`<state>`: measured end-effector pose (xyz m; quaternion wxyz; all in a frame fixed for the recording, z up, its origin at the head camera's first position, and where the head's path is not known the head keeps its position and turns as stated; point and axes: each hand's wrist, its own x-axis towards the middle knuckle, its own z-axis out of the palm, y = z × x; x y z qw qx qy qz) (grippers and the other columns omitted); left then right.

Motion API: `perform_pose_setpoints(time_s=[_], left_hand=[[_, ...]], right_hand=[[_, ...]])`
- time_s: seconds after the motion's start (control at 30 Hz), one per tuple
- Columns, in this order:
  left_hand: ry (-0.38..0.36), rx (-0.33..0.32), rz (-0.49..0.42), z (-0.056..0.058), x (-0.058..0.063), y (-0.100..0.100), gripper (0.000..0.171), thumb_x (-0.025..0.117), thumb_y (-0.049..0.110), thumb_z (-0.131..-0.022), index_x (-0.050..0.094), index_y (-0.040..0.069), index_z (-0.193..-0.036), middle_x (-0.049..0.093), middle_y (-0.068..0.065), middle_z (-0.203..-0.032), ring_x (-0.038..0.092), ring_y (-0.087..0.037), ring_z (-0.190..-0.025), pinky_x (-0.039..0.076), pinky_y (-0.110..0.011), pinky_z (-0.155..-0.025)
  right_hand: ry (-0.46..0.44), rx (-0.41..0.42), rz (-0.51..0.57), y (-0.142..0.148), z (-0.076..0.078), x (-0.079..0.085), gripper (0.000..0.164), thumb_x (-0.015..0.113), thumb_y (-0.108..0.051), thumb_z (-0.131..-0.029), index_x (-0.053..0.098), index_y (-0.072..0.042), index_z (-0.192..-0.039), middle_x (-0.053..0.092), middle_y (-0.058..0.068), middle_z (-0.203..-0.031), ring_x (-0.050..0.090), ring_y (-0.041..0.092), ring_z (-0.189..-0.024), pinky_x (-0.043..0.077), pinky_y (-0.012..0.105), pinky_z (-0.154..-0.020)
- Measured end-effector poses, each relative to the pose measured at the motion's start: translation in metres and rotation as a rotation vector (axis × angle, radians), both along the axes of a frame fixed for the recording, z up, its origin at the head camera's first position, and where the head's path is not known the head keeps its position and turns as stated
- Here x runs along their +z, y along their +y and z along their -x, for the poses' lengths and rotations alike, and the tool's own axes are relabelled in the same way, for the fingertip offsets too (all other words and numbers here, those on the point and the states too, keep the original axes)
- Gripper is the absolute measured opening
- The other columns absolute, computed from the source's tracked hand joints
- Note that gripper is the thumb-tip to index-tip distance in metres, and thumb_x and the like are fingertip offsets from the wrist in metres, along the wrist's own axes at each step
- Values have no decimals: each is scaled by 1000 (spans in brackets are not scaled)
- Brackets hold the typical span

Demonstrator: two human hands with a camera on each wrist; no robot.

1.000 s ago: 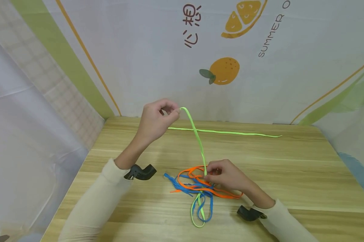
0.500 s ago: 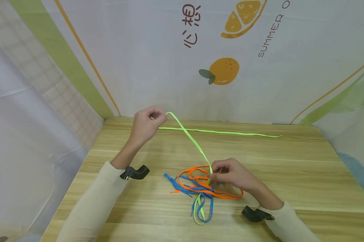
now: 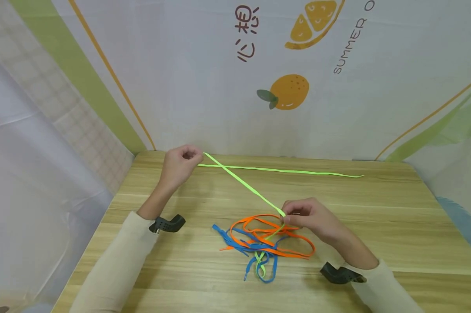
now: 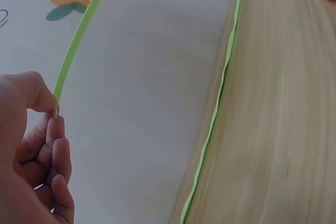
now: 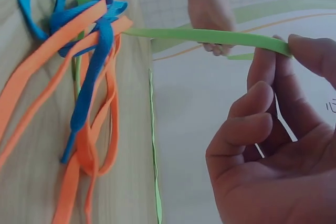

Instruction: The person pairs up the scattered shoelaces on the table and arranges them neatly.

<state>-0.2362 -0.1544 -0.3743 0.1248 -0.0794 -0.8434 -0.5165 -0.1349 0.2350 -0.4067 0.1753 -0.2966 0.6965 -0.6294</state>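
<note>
Wood-grain counter is carrying one flat green lace. Left hand: fingers are pinching the raised green lace by its end. Tail is running among blue lace and orange lace; tugging could cinch a tangle. Right hand: fingers are pinching farther along.

Soft, even light, with duller wrist views

Diffuse, moderately bright light covers the desk. A faint, soft-edged shadow lies beside the left sleeve, and a pale sheen shows near the desk's middle. Wide-angle distortion splays the head view toward its lower corners. The left wrist view is greyer, the left hand shaded between its fingers. The right wrist view looks milky, its backdrop pale and slightly soft.
</note>
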Motion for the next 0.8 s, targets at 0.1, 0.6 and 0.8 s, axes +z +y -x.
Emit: perform_pose_setpoints(time_s=[0.1,0.6,0.8], left_hand=[[-14,8,14,1,-5,-3,19,68,14,-98,79,0,-102,70,-9,-88,58,-24,-81,47,-28,-69],[-44,56,49,4,-20,-21,22,67,16,-100,80,0,-107,72,-12,-94,60,-25,-83,48,-31,-72],[-57,79,53,4,-23,-24,25,66,17,-100,80,-2,-108,72,-13,-95,60,-23,-84,48,-29,-73]], right_hand=[[3,34,43,1,2,-1,12,61,9,-103,72,4,-99,61,-3,-93,52,17,-81,45,36,-68],[18,119,105,7,0,9,13,55,11,-103,66,7,-96,57,2,-88,46,27,-77,43,31,-69],[10,135,99,12,-2,10,18,53,10,-103,66,1,-95,57,5,-88,46,25,-77,38,36,-65]])
